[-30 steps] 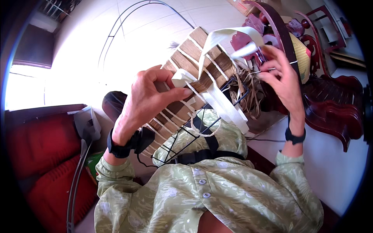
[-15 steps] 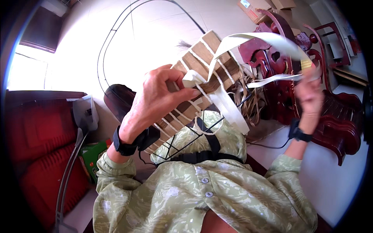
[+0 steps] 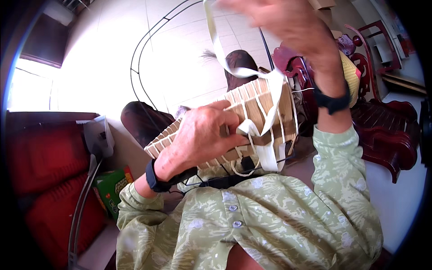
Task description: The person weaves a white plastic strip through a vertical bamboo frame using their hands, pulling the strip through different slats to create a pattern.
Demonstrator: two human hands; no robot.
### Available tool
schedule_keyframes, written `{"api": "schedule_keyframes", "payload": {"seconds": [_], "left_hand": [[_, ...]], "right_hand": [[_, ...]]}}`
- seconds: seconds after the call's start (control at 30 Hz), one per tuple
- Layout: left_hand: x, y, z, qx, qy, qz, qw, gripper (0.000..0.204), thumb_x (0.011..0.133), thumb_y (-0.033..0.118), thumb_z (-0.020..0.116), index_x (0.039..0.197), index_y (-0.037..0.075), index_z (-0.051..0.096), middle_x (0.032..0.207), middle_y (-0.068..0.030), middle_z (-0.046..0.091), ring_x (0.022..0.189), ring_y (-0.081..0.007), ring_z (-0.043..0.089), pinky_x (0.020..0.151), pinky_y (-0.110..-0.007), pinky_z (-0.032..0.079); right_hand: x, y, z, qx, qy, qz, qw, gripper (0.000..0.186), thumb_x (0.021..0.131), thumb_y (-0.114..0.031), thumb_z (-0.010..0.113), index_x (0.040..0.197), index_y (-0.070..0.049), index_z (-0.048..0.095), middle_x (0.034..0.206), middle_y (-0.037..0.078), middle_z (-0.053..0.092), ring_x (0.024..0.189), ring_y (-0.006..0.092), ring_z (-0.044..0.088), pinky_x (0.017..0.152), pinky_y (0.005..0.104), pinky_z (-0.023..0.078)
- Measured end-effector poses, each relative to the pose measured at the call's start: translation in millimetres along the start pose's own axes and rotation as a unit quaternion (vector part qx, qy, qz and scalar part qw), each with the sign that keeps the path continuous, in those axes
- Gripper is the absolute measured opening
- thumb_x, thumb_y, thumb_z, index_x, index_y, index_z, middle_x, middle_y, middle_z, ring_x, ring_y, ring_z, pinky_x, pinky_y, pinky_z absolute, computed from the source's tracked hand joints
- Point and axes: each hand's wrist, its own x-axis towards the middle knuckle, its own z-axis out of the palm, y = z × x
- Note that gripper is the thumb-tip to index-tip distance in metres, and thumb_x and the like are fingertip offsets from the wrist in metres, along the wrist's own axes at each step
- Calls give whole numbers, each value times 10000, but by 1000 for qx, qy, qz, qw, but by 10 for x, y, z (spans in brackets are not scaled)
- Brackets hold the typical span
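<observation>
In front of the patterned green shirt (image 3: 274,202), the corded brown panel (image 3: 253,105) tilts; the fingers of the left hand (image 3: 198,132) curl onto it beside the white ribbon (image 3: 275,87). The blurred right hand (image 3: 283,22) is raised, its grip unclear; a sharp pull could twist the ribbon.

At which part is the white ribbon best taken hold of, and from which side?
Probably by the free stretch of the white ribbon, pinched across its flat faces from the far side: this thin band hangs clear there, while its nearer part lies close against the cord-wrapped panel, beside the left hand.
</observation>
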Motion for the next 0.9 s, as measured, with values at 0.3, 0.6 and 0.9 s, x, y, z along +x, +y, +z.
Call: {"api": "schedule_keyframes", "payload": {"seconds": [0.3, 0.6, 0.9], "left_hand": [[0, -122, -56, -30, -10, -62, 998, 212, 748, 76, 874, 885, -37, 759, 922, -61, 675, 734, -134, 648, 628, -317, 510], [-12, -142, -26, -18, 4, -51, 999, 208, 756, 99, 873, 872, -25, 752, 881, -62, 640, 693, -149, 624, 611, -322, 491], [31, -131, -14, -11, 10, -44, 999, 227, 739, 79, 878, 862, -36, 726, 879, -30, 614, 707, -100, 588, 610, -283, 452]], "right_hand": [[-733, 0, -154, 335, -285, 25, 898, 220, 860, -57, 778, 1078, -44, 762, 1105, 34, 706, 835, 77, 587, 710, 247, 460], [-351, 49, 141, 326, -301, -49, 895, 74, 903, -84, 755, 922, -16, 732, 847, 12, 708, 800, 92, 644, 738, 247, 509], [238, -200, 604, 186, -355, -180, 899, 292, 885, -127, 723, 1115, 51, 688, 871, 126, 711, 780, 248, 671, 702, 334, 532]]}}
